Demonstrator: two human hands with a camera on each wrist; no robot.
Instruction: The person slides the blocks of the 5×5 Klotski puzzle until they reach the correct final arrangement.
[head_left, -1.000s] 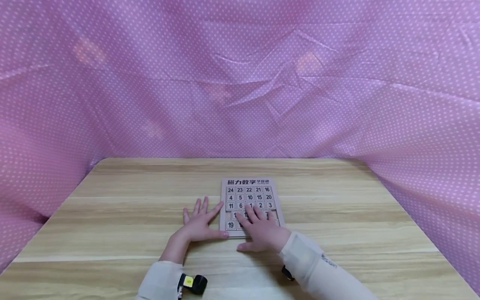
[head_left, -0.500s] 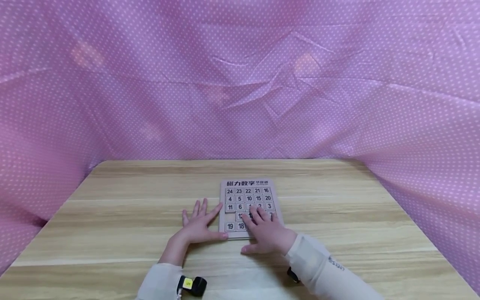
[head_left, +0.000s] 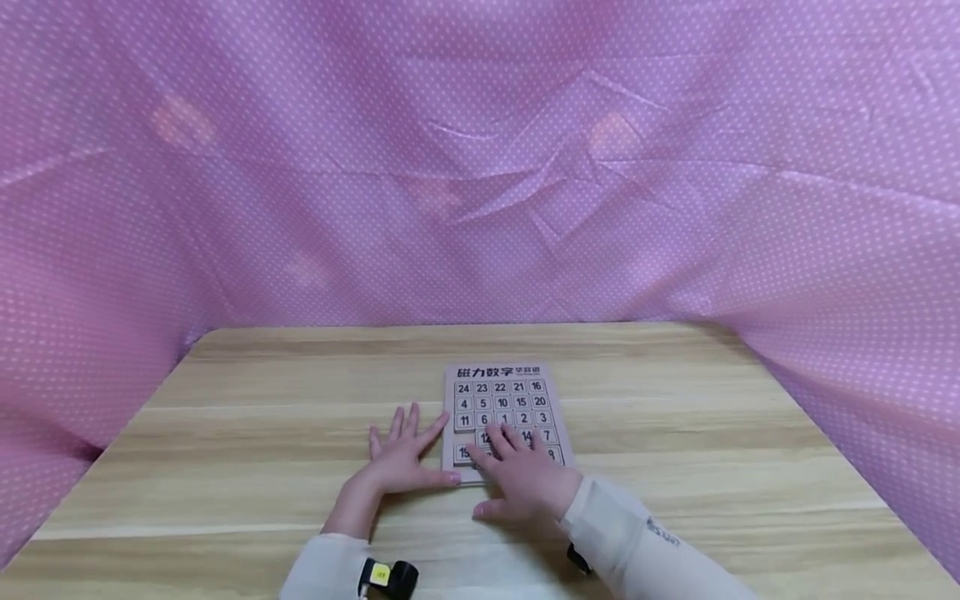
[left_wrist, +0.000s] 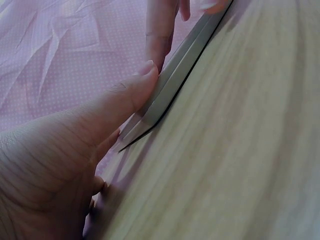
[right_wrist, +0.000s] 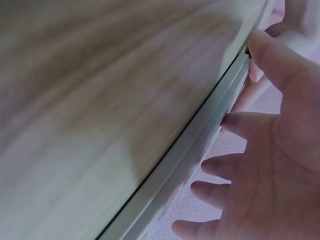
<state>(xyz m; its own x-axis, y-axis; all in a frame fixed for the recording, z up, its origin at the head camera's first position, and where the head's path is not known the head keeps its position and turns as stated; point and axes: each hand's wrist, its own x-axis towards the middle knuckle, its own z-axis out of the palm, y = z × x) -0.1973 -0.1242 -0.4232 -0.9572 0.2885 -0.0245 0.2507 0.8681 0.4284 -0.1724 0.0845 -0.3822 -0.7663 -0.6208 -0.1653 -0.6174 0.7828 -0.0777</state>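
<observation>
A number sliding puzzle [head_left: 495, 372] lies flat on the table, its numbered tiles facing up under a printed heading. A gap [head_left: 464, 437] shows at the left end of the fourth row. My left hand [head_left: 399, 462] has its fingers spread, with index finger and thumb touching the puzzle's left side and front left corner. The fingers of my right hand [head_left: 525, 479] lie spread over the lower rows, the index fingertip at the bottom-left tile [head_left: 462, 453]. They hide several tiles. In the right wrist view, my right thumb [right_wrist: 280, 57] is near the puzzle's front edge [right_wrist: 165, 180].
The wooden table [head_left: 262, 400] spreads around the puzzle on all sides. Pink dotted cloth [head_left: 480, 208] hangs behind and beside it. A black wrist camera [head_left: 401, 577] is strapped to the left sleeve.
Fourth-row tiles have slid right, leaving the gap at that row's left end. My right hand shifted right, then back left, its index finger now at the bottom-left tile. The left hand stays in place.
</observation>
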